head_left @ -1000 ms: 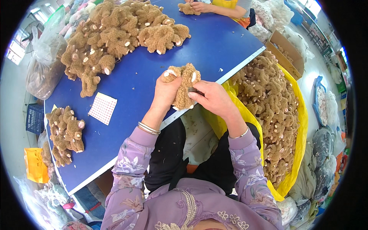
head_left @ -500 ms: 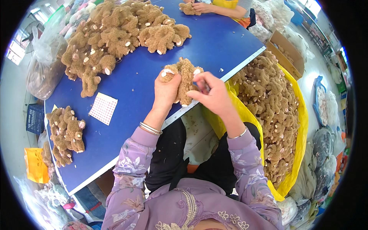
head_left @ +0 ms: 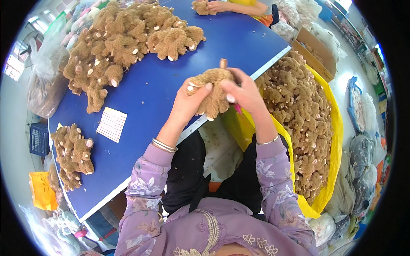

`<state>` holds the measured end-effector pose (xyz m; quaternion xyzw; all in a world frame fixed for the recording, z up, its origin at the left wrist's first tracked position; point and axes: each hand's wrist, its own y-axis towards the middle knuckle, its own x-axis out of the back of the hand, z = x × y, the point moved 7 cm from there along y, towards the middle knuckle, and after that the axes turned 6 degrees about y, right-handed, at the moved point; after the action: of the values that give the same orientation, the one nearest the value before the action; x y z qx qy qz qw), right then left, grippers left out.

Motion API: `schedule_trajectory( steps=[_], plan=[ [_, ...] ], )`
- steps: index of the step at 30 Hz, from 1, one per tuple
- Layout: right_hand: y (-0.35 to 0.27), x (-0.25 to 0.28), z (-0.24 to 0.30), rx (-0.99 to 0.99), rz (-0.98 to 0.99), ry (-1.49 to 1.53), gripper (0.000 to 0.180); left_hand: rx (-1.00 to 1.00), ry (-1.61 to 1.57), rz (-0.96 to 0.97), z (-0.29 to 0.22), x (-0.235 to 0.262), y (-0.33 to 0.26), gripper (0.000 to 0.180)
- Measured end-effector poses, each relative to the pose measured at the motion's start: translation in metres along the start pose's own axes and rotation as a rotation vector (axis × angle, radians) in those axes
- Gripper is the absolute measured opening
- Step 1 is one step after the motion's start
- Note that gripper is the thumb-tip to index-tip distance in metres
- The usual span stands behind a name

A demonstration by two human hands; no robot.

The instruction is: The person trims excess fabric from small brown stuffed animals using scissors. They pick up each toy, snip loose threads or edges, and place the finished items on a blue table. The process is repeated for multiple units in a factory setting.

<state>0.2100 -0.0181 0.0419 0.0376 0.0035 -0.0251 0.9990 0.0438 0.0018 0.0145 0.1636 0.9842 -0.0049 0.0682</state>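
Observation:
Over the table's front edge, a brown plush toy point(head_left: 212, 94) with small white tips is held between my two hands. My left hand point(head_left: 188, 102) is closed round its left side, thumb on top. On its right side my right hand point(head_left: 247, 94) is closed, its thumb pressing into the fur. A coppery stub point(head_left: 223, 63) sticks up beyond the right fingers, and a pink bit point(head_left: 238, 109) shows below that hand. I cannot tell whether these two belong to one thing held in the right hand.
The blue table point(head_left: 158, 102) carries a large heap of plush toys point(head_left: 124, 38), a smaller pile point(head_left: 72, 155) and a printed sheet point(head_left: 112, 124). A yellow sack point(head_left: 332, 170) full of plush toys stands at my right, by a cardboard box point(head_left: 314, 55). Across the table, another person's hand point(head_left: 218, 6) holds a plush.
My right hand has closed in from beside the toy onto its right side. The toy has turned in my grip. The coppery stub and pink bit have come into sight.

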Motion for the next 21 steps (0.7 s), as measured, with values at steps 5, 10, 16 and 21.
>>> schedule_trajectory(
  steps=[5, 10, 16, 21],
  plan=[
    [0.004, -0.002, -0.006, 0.08, 0.045, 0.158, 0.024, 0.179, 0.236, 0.348, 0.005, -0.024, -0.015, 0.03],
    [0.007, 0.003, -0.018, -0.041, -0.005, 0.413, 0.021, 0.277, 0.25, 0.555, 0.018, -0.03, -0.023, 0.02],
    [0.011, 0.015, -0.031, -0.094, -0.055, 0.544, 0.023, 0.326, 0.309, 0.753, 0.009, -0.044, -0.04, 0.036],
    [0.009, 0.014, -0.023, 0.005, 0.009, 0.552, 0.023, 0.162, 0.387, 0.504, 0.008, -0.031, -0.029, 0.024]
  ],
)
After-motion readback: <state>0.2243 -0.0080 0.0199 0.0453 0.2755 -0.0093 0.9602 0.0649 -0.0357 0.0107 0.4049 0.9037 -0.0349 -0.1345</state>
